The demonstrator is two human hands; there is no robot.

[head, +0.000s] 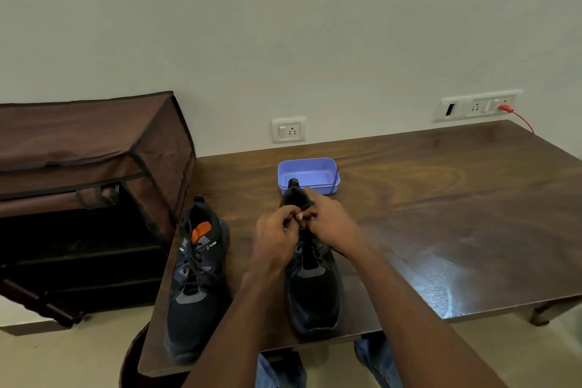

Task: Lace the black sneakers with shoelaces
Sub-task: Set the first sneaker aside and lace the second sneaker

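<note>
Right sneaker [315, 287] worked at its upper eyelets.
A lace [307, 241] seems pinched between curled fingers of left hand [275, 238] and right hand [330, 224].

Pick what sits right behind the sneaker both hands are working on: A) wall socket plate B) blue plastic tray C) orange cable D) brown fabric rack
B: the blue plastic tray stands on the table just past the heel of the right sneaker, where the left hand and right hand meet.
</note>
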